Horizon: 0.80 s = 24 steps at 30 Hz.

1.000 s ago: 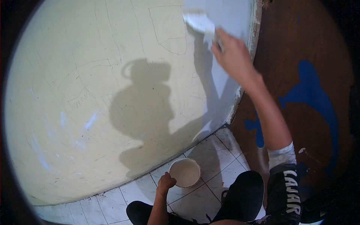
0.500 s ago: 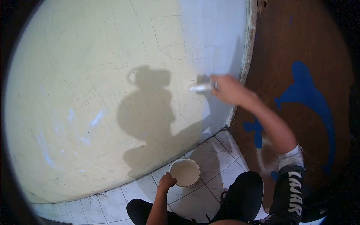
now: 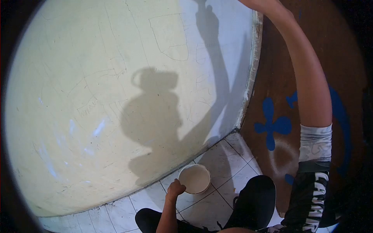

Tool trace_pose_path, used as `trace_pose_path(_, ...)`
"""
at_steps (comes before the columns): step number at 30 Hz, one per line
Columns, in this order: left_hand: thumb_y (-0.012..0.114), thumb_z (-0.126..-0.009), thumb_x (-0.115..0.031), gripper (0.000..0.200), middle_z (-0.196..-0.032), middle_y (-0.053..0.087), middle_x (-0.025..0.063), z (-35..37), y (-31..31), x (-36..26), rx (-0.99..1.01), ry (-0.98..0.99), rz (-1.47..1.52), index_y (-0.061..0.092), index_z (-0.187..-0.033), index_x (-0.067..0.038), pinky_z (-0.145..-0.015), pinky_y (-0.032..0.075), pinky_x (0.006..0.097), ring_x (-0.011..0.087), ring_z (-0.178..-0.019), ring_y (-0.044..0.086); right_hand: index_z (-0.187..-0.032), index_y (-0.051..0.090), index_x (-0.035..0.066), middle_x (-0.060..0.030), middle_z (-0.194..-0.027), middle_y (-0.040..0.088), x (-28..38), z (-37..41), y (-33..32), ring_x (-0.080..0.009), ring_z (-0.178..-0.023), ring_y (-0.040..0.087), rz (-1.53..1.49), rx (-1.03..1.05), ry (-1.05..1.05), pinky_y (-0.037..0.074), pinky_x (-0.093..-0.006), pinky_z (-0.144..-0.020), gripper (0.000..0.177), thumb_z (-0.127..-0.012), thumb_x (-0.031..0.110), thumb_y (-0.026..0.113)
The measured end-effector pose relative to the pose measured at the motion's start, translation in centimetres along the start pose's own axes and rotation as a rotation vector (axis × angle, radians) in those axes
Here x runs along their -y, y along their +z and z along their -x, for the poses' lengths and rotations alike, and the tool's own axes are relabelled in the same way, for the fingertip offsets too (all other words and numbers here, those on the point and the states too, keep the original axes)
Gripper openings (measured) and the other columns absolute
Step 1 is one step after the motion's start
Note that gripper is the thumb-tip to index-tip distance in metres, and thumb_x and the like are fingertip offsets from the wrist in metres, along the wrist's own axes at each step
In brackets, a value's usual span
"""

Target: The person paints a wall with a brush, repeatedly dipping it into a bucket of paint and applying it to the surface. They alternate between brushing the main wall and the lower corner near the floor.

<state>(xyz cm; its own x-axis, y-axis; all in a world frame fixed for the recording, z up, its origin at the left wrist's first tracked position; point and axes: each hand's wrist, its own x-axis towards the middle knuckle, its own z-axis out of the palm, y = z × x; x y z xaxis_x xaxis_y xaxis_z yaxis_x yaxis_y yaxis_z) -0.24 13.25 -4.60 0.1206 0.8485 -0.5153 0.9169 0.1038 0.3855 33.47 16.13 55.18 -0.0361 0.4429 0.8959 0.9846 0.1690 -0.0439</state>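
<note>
Bright light from behind throws a hard shadow [image 3: 153, 116] on the wall [image 3: 77, 77]; fisheye bends the edges, corners perhaps vignetted black.

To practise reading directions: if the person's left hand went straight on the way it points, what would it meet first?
The white tub on the tiled floor. The left hand seems to grip its rim, so nothing lies between them.

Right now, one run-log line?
left hand: gripping rim of round white paint bucket | right hand: raised, cropped at frame top | cream wall: right strip greyer
</note>
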Motion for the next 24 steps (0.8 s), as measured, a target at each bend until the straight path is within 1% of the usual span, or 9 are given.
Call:
trace_pose_path(1, 0.058, -0.075, -0.023, 0.054, -0.115, 0.061, 0.0311, 0.0, 0.0, 0.1, 0.002, 0.010, -0.010, 0.050, -0.119, 0.007, -0.096, 0.047, 0.0453, 0.0428, -0.112, 0.058, -0.097, 0.061, -0.001, -0.0263, -0.090, 0.066, -0.2, 0.1, -0.1, -0.0364, -0.090, 0.066, -0.018, -0.138, -0.062, 0.050, -0.0437, -0.080, 0.022, -0.084, 0.015, 0.063)
trace_pose_path(3, 0.057, -0.075, -0.023, 0.054, -0.115, 0.061, 0.0309, -0.1, 0.2, 0.0, 0.010, 0.019, -0.017, 0.050, -0.119, 0.007, -0.096, 0.047, 0.0455, 0.0430, -0.111, 0.059, -0.097, 0.061, -0.002, -0.0263, -0.093, 0.065, -0.9, 0.0, 2.0, -0.0365, -0.091, 0.065, 0.000, -0.136, -0.018, 0.050, -0.0426, -0.079, 0.021, -0.084, 0.014, 0.061)
trace_pose_path(5, 0.057, -0.075, -0.023, 0.053, -0.114, 0.061, 0.0311, -0.1, 0.1, 0.0, -0.004, 0.011, -0.020, 0.051, -0.118, 0.007, -0.095, 0.047, 0.0456, 0.0433, -0.110, 0.059, -0.097, 0.060, -0.004, -0.0266, -0.093, 0.065, -1.3, 1.9, 5.0, -0.0364, -0.090, 0.065, -0.116, 0.099, 0.158, 0.051, -0.0413, -0.077, 0.021, -0.085, 0.013, 0.060)
trace_pose_path(7, 0.057, -0.076, -0.023, 0.052, -0.114, 0.061, 0.0313, -0.1, 0.1, -0.1, -0.004, 0.012, -0.021, 0.051, -0.118, 0.007, -0.095, 0.047, 0.0457, 0.0435, -0.110, 0.059, -0.107, 0.055, -0.002, -0.0259, -0.079, 0.062, -3.6, 6.3, 10.5, -0.0437, -0.078, 0.063, -0.100, -0.072, -0.090, 0.051, -0.0454, -0.067, 0.030, -0.084, 0.015, 0.065)
trace_pose_path(9, 0.056, -0.076, -0.023, 0.052, -0.113, 0.061, 0.0315, -0.1, 0.1, -0.4, -0.011, 0.015, -0.012, 0.051, -0.118, 0.007, -0.095, 0.047, 0.0457, 0.0437, -0.109, 0.060, -0.103, 0.052, -0.001, -0.0253, -0.083, 0.064, -2.8, 10.1, 10.9, -0.0446, -0.081, 0.062, -0.161, 0.065, -0.024, 0.049, -0.0520, -0.071, 0.027, -0.084, 0.015, 0.062)
trace_pose_path(15, 0.055, -0.076, -0.023, 0.050, -0.113, 0.060, 0.0330, -0.1, 0.5, -0.3, -0.032, -0.037, 0.060, 0.053, -0.112, 0.011, -0.097, 0.046, 0.0474, 0.0458, -0.110, 0.058, -0.101, 0.051, -0.001, -0.0266, -0.078, 0.062, -3.1, 17.8, 11.7, -0.0441, -0.080, 0.063, -0.173, 0.282, 0.015, 0.049, -0.0510, -0.071, 0.024, -0.085, 0.013, 0.061)
trace_pose_path(17, 0.056, -0.074, -0.024, 0.051, -0.111, 0.061, 0.0331, 0.0, 0.8, -0.2, -0.056, -0.049, 0.058, 0.054, -0.110, 0.012, -0.095, 0.047, 0.0469, 0.0459, -0.108, 0.059, -0.103, 0.051, -0.003, -0.0266, -0.081, 0.063, -3.1, 19.4, 10.9, -0.0445, -0.081, 0.063, -0.200, 0.516, 0.055, 0.049, -0.0509, -0.072, 0.026, -0.084, 0.012, 0.062)
trace_pose_path(21, 0.059, -0.072, -0.022, 0.052, -0.110, 0.059, 0.0369, -2.9, 2.3, 1.9, -0.019, -0.034, 0.166, 0.054, -0.110, 0.014, -0.096, 0.046, 0.0468, 0.0461, -0.110, 0.058, -0.105, 0.053, -0.003, -0.0278, -0.084, 0.062, -2.8, 23.3, 11.5, -0.0450, -0.083, 0.062, -0.248, 0.624, 0.135, 0.048, -0.0490, -0.073, 0.028, -0.082, 0.011, 0.063)
trace_pose_path(24, 0.062, -0.072, -0.025, 0.051, -0.108, 0.061, 0.0350, -2.5, 3.2, 2.3, -0.101, -0.042, 0.252, 0.055, -0.108, 0.011, -0.095, 0.047, 0.0474, 0.0470, -0.106, 0.059, -0.107, 0.055, -0.003, -0.0269, -0.083, 0.063, -1.0, 25.8, 11.4, -0.0444, -0.084, 0.062, -0.312, 0.850, 0.092, 0.048, -0.0487, -0.077, 0.030, -0.081, 0.011, 0.062)
